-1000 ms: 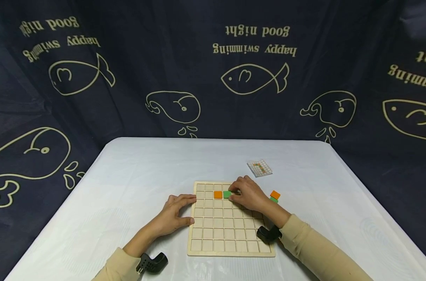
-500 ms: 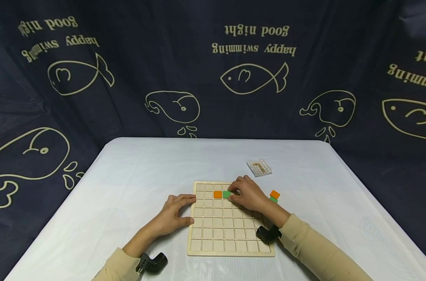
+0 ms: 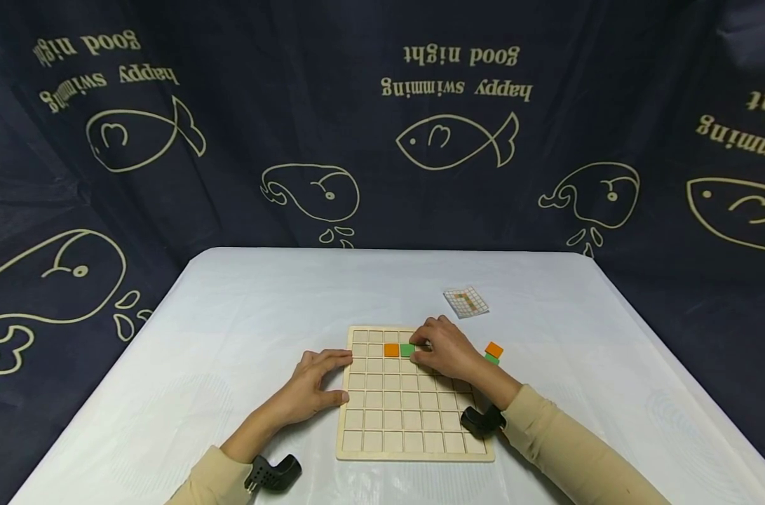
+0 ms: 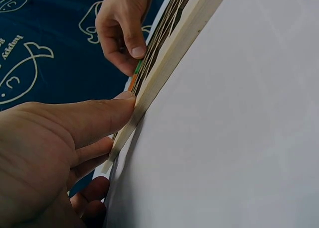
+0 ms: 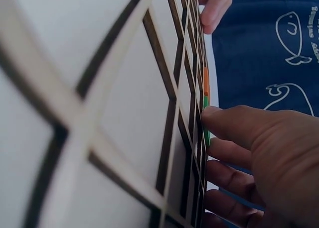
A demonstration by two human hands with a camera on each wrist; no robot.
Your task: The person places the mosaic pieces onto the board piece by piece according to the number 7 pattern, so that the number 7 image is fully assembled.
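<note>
The green tile [image 3: 407, 349] sits in the wooden grid board [image 3: 414, 449] beside the orange tile [image 3: 391, 349]; right hand [image 3: 448, 351] pinches it with curled fingertips; left hand [image 3: 313, 386], fingers straight, steadies the board's edge; seemingly light, stiff, best held by its edges.

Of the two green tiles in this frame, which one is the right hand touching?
The green tile on the board, beside the orange tile. The right hand touches its edge; the other green tile lies off the board, under a second orange one.
</note>
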